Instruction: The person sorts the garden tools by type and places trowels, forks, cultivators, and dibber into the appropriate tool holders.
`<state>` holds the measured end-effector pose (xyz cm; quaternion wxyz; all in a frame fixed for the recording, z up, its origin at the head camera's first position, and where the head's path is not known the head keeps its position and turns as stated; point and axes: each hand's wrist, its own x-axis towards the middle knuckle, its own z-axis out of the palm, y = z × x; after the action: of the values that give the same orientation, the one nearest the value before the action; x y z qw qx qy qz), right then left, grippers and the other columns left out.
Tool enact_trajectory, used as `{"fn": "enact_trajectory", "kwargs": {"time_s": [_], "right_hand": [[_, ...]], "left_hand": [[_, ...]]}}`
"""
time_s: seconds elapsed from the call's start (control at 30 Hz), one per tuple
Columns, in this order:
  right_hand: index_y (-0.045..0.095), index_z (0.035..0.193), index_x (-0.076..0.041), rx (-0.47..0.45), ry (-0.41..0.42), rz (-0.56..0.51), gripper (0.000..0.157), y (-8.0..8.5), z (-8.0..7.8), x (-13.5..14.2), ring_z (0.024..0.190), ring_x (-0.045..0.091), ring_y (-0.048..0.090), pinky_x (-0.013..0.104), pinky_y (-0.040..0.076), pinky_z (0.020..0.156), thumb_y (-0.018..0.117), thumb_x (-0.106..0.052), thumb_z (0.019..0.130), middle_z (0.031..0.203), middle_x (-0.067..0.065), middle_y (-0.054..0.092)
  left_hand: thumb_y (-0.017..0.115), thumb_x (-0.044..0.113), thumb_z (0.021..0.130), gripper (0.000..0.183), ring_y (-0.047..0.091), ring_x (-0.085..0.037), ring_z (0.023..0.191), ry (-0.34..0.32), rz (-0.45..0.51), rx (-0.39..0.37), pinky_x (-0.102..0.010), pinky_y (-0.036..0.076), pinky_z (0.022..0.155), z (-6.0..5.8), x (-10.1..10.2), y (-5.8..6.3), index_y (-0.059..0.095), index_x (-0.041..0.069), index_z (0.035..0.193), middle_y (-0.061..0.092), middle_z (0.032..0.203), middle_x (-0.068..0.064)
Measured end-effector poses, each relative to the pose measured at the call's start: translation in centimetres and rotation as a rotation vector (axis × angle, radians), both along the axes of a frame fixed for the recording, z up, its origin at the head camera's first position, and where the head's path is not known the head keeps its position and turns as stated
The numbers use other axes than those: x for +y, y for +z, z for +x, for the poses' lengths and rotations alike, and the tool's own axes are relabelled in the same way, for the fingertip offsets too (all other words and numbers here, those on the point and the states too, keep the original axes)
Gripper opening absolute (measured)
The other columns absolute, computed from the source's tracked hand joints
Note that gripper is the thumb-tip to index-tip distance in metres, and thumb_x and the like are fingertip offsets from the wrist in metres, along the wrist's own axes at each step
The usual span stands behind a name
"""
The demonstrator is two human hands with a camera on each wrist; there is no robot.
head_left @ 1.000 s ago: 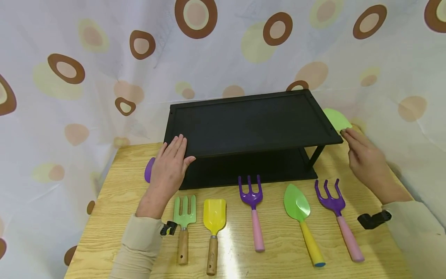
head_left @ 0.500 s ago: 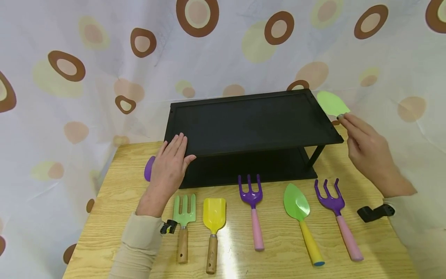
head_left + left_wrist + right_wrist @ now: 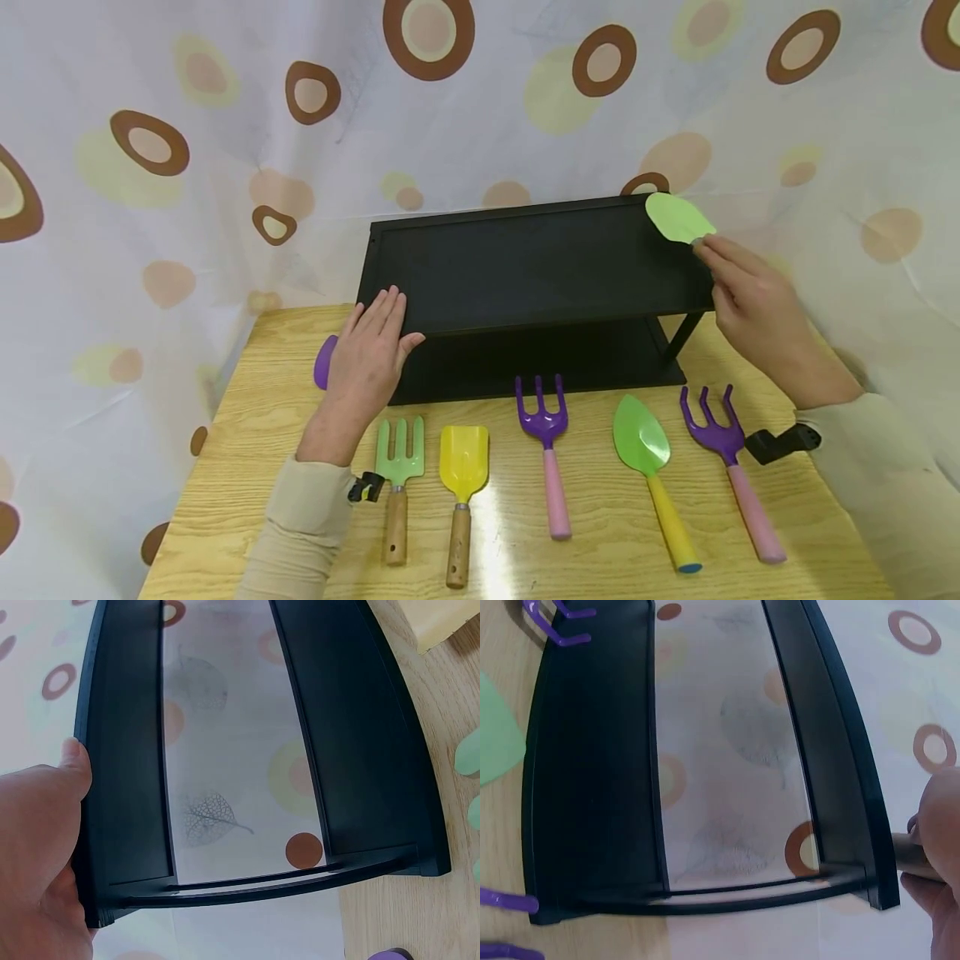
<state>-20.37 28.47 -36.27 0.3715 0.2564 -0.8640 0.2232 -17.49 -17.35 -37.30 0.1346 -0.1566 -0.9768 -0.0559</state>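
My right hand (image 3: 761, 304) grips a garden trowel by its handle, with the light green blade (image 3: 677, 218) over the right end of the black two-tier shelf (image 3: 517, 267). In the right wrist view, a short brownish stretch of the handle (image 3: 913, 856) shows between the fingers and the shelf's edge. My left hand (image 3: 365, 367) rests on the shelf's left front corner, its fingers straight on the top board. In the left wrist view, the left thumb (image 3: 73, 761) touches the board's edge. Beyond this hand, a purple tool (image 3: 322, 362) is mostly hidden.
Lying before the shelf are a green fork (image 3: 399, 454), a yellow scoop (image 3: 462, 462), a purple fork (image 3: 545, 425), a green trowel with yellow handle (image 3: 641, 437) and a purple rake (image 3: 716, 437). Patterned cloth (image 3: 480, 100) hangs behind and beside the wooden table (image 3: 247, 467).
The right hand has lifted the light green trowel from beside the shelf's right end and carried it left over the top board. The left hand keeps its place.
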Motion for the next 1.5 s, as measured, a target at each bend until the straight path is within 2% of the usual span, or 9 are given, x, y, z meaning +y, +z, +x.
{"fn": "enact_trajectory", "kwargs": {"time_s": [0.27,0.57,0.87,1.1,1.33,1.5], "right_hand": [[0.062,0.126,0.010,-0.026,-0.036,0.046,0.043,0.1,-0.3,-1.7,0.123,0.044,0.058,0.047,0.046,0.106,0.053,0.016,0.085,0.131,0.027,0.062],[0.059,0.126,0.015,-0.142,-0.063,0.084,0.039,0.2,-0.7,-2.5,0.124,0.048,0.055,0.060,0.047,0.099,0.053,0.015,0.087,0.133,0.032,0.057],[0.058,0.129,0.013,-0.227,-0.106,0.059,0.037,0.8,-0.7,-3.0,0.126,0.049,0.053,0.059,0.043,0.106,0.055,0.004,0.093,0.135,0.032,0.056],[0.054,0.137,0.006,-0.285,-0.110,0.020,0.043,1.2,0.0,-2.6,0.133,0.046,0.047,0.057,0.039,0.111,0.058,-0.006,0.096,0.141,0.029,0.052],[0.052,0.140,0.004,-0.219,-0.121,-0.032,0.050,1.2,1.3,-1.5,0.123,0.048,0.053,0.062,0.044,0.098,0.061,-0.006,0.092,0.140,0.027,0.053],[0.051,0.141,0.003,-0.207,-0.128,-0.053,0.052,1.1,2.7,-0.5,0.126,0.049,0.050,0.061,0.041,0.104,0.061,-0.006,0.091,0.140,0.027,0.053]], "left_hand": [[0.044,0.043,0.103,0.065,0.030,-0.027,0.150,0.001,-0.004,0.011,-0.045,0.018,0.126,-0.1,0.0,-0.1,0.034,0.004,0.153,0.033,0.160,-0.012],[0.044,0.044,0.103,0.065,0.030,-0.027,0.150,0.001,0.001,0.011,-0.046,0.018,0.126,0.0,0.0,-0.1,0.034,0.004,0.154,0.033,0.160,-0.012],[0.044,0.043,0.103,0.064,0.031,-0.027,0.150,-0.005,0.008,0.023,-0.045,0.019,0.126,0.0,0.0,0.0,0.035,0.004,0.153,0.035,0.159,-0.012],[0.045,0.043,0.103,0.064,0.031,-0.027,0.150,-0.006,0.009,0.023,-0.046,0.019,0.126,-0.1,0.1,0.0,0.035,0.004,0.153,0.035,0.160,-0.013],[0.044,0.044,0.103,0.065,0.030,-0.027,0.150,-0.006,0.013,0.021,-0.047,0.018,0.126,-0.1,0.1,-0.1,0.034,0.004,0.153,0.034,0.160,-0.013],[0.044,0.045,0.103,0.066,0.029,-0.027,0.151,-0.006,0.013,0.019,-0.046,0.018,0.126,-0.1,0.1,0.0,0.033,0.004,0.154,0.033,0.161,-0.012]]}}
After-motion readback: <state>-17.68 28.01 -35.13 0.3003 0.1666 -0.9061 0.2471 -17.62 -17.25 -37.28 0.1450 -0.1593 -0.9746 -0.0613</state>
